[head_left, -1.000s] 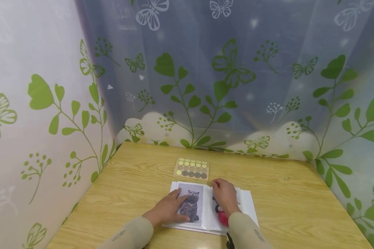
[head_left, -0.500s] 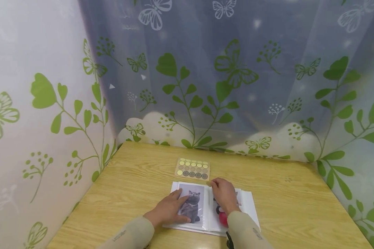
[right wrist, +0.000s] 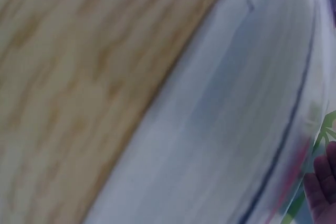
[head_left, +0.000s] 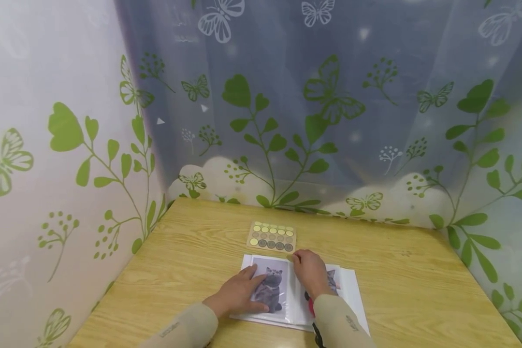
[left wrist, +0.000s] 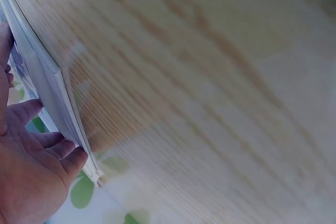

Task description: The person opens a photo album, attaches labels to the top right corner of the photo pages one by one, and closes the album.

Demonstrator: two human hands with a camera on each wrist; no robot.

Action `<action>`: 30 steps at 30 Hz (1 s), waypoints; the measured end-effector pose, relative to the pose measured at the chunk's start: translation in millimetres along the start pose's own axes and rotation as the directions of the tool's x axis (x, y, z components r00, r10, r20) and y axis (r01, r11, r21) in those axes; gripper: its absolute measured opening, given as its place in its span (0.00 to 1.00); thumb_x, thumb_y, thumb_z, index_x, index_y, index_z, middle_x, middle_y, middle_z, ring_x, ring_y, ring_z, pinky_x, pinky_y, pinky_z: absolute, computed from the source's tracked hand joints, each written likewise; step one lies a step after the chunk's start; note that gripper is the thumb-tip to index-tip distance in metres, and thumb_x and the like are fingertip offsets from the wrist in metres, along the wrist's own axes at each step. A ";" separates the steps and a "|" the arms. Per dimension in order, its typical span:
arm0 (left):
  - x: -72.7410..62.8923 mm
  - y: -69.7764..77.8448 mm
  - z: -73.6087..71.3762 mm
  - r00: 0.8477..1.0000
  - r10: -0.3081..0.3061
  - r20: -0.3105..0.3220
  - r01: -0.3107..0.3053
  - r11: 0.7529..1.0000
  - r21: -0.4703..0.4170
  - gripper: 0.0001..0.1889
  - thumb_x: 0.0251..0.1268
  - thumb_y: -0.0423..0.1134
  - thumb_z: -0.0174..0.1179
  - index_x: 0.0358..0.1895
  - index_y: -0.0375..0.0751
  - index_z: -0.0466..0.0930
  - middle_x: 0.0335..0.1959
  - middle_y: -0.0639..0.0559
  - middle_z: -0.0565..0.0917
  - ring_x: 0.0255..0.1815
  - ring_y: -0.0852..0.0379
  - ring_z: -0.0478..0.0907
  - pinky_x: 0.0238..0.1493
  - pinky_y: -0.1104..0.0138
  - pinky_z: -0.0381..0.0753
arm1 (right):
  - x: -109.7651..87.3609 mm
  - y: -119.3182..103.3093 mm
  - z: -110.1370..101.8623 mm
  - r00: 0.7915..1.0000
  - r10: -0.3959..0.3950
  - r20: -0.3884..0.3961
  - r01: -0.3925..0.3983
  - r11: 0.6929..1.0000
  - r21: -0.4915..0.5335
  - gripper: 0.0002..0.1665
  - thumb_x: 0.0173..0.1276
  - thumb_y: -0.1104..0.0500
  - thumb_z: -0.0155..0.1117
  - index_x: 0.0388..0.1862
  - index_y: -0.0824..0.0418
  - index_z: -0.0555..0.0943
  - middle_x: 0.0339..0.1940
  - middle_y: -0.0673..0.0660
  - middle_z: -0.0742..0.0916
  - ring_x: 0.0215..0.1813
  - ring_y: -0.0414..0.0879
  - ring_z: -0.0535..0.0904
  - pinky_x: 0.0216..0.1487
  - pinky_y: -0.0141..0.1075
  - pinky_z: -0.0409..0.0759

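The left hand (head_left: 240,293) lies spread on the photo album (head_left: 352,290); what the curled right hand (head_left: 311,273) pinches is unclear; its pages (head_left: 271,293), likely light and slippery, suit edge holds

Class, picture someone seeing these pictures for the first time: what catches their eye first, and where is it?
Probably the backdrop of green leaves and butterflies, rising behind the wooden table. Next comes the grey cat photo in the open album's left page, with the left hand resting on it and the right hand over the facing page. Just beyond the album sits a tan board with rows of yellow and grey discs.
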State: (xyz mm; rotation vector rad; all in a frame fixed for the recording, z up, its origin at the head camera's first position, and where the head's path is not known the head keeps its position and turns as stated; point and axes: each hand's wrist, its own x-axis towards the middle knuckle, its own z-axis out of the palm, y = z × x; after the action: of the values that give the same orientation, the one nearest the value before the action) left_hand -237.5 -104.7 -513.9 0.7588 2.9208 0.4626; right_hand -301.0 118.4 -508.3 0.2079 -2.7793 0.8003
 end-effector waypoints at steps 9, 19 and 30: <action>0.6 0.0 1.9 1.000 -0.008 0.015 0.008 1.000 0.008 0.45 0.54 0.65 0.67 0.73 0.45 0.68 0.74 0.34 0.61 0.74 0.38 0.60 0.71 0.48 0.64 | -2.7 2.6 5.2 0.999 -0.043 0.003 0.043 0.996 -0.080 0.09 0.71 0.57 0.64 0.33 0.60 0.86 0.26 0.53 0.85 0.30 0.48 0.80 0.35 0.46 0.81; 0.8 0.9 -0.3 1.000 -0.021 0.016 0.021 1.000 0.011 0.45 0.54 0.66 0.67 0.73 0.45 0.68 0.75 0.35 0.61 0.74 0.38 0.60 0.70 0.48 0.64 | -7.3 -4.8 8.6 0.993 -0.117 0.033 0.121 0.977 -0.173 0.07 0.69 0.59 0.65 0.34 0.60 0.86 0.29 0.56 0.85 0.35 0.54 0.81 0.38 0.49 0.82; -1.0 2.7 -2.9 1.000 -0.013 0.020 0.013 1.000 0.001 0.45 0.54 0.65 0.67 0.72 0.45 0.68 0.74 0.34 0.61 0.74 0.38 0.60 0.71 0.48 0.63 | -13.7 -6.2 11.1 0.985 -0.160 0.060 0.169 0.960 -0.225 0.07 0.67 0.56 0.67 0.34 0.58 0.87 0.30 0.53 0.82 0.38 0.51 0.78 0.40 0.47 0.81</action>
State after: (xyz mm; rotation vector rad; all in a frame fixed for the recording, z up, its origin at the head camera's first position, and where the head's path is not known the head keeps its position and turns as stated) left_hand -235.8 -103.7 -510.3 0.7403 2.9054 0.4494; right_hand -288.7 108.2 -517.9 0.4098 -2.8163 0.4355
